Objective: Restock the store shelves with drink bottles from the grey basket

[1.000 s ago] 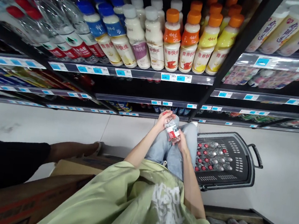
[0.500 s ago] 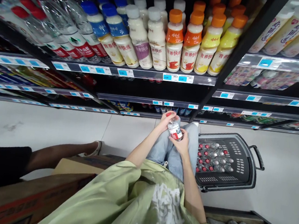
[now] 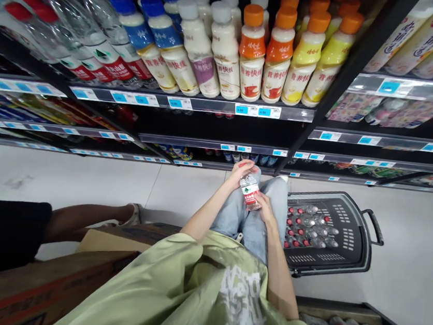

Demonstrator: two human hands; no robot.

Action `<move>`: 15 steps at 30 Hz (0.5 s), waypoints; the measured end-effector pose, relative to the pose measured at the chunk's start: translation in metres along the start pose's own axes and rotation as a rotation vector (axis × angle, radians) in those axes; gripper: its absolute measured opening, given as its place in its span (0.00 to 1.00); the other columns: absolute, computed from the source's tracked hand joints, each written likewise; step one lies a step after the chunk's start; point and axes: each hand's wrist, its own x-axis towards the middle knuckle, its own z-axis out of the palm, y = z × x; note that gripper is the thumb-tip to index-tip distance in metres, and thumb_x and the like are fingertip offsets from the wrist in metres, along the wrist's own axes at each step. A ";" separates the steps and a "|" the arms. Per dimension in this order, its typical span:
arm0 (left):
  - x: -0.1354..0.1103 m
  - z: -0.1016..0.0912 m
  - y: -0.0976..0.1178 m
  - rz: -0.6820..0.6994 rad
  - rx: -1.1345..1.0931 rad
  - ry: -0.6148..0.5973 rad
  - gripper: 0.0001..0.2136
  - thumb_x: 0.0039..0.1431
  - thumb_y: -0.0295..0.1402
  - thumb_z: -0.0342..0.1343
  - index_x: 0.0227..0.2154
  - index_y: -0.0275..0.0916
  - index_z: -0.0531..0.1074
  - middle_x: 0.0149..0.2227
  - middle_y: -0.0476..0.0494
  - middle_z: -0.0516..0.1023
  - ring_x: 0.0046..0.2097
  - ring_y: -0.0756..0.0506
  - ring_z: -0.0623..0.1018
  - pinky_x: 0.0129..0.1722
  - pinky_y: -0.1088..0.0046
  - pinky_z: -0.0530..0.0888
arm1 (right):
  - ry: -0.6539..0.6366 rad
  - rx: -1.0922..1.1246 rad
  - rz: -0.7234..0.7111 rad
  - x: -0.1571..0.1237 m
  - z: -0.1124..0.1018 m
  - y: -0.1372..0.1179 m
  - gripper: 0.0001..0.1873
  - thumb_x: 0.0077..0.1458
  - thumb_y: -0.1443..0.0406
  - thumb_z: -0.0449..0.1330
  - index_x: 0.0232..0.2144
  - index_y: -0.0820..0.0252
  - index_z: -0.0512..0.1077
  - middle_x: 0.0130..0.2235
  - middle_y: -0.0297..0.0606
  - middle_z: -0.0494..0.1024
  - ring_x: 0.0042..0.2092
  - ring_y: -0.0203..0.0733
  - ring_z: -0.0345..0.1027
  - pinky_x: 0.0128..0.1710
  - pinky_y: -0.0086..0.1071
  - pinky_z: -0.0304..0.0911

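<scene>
— "The bottle (image 3: pixel 250 190) has turned since the earlier frame; a green tree mark now shows on its label."
— "And the hands?"
— "The left hand (image 3: pixel 240 172) is wrapped round its top; the right hand (image 3: pixel 265 208) grips its lower side; it is held over the denim-clad legs (image 3: pixel 230 213)."
— "Beyond them?"
— "A dark basket (image 3: pixel 359 241) to the right, holding red-capped bottles (image 3: pixel 308 222); ahead, a shelf (image 3: pixel 207 104) of bottles with blue, white and orange caps."
</scene>
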 end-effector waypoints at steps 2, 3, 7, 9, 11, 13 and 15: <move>0.000 0.001 -0.001 0.007 -0.005 -0.004 0.20 0.41 0.39 0.81 0.34 0.38 0.81 0.25 0.44 0.83 0.36 0.38 0.87 0.46 0.60 0.81 | -0.091 0.027 0.058 0.000 0.000 0.000 0.37 0.47 0.33 0.71 0.37 0.60 0.82 0.28 0.44 0.84 0.24 0.49 0.75 0.26 0.41 0.74; 0.000 0.001 -0.001 0.015 -0.011 -0.010 0.19 0.42 0.39 0.81 0.34 0.38 0.81 0.23 0.46 0.81 0.37 0.38 0.88 0.47 0.60 0.81 | -0.120 0.031 0.078 0.000 0.000 0.000 0.38 0.47 0.32 0.70 0.37 0.60 0.82 0.28 0.44 0.84 0.24 0.49 0.74 0.26 0.41 0.74; -0.001 0.003 -0.002 0.039 -0.029 -0.016 0.18 0.42 0.38 0.80 0.34 0.39 0.81 0.19 0.50 0.76 0.37 0.37 0.88 0.48 0.58 0.82 | -0.039 0.004 0.060 0.001 0.001 0.003 0.37 0.50 0.31 0.69 0.38 0.58 0.80 0.28 0.41 0.82 0.24 0.47 0.72 0.23 0.38 0.70; -0.001 0.004 -0.002 0.044 -0.023 -0.009 0.17 0.43 0.38 0.80 0.34 0.39 0.81 0.19 0.50 0.75 0.37 0.37 0.87 0.48 0.59 0.82 | 0.080 -0.035 -0.014 0.002 0.001 0.005 0.35 0.52 0.32 0.69 0.41 0.56 0.79 0.30 0.38 0.82 0.26 0.46 0.74 0.23 0.37 0.70; -0.002 0.005 -0.001 0.044 -0.007 -0.002 0.17 0.43 0.38 0.80 0.34 0.40 0.80 0.20 0.50 0.75 0.36 0.37 0.87 0.47 0.59 0.81 | 0.204 -0.095 -0.128 0.001 0.001 0.008 0.33 0.53 0.36 0.71 0.45 0.55 0.77 0.38 0.39 0.83 0.33 0.48 0.77 0.28 0.37 0.75; -0.002 0.006 -0.001 0.043 0.013 -0.005 0.18 0.43 0.38 0.81 0.34 0.40 0.80 0.20 0.50 0.75 0.36 0.38 0.87 0.46 0.60 0.81 | 0.274 -0.168 -0.234 0.000 0.002 0.010 0.35 0.49 0.42 0.77 0.49 0.54 0.75 0.47 0.41 0.83 0.43 0.49 0.79 0.39 0.39 0.79; -0.001 0.006 -0.001 0.040 0.041 -0.026 0.19 0.43 0.40 0.82 0.34 0.39 0.80 0.21 0.50 0.76 0.36 0.38 0.87 0.44 0.61 0.80 | 0.270 -0.240 -0.287 -0.002 0.003 0.011 0.43 0.39 0.49 0.84 0.54 0.54 0.74 0.53 0.43 0.82 0.50 0.51 0.78 0.51 0.43 0.79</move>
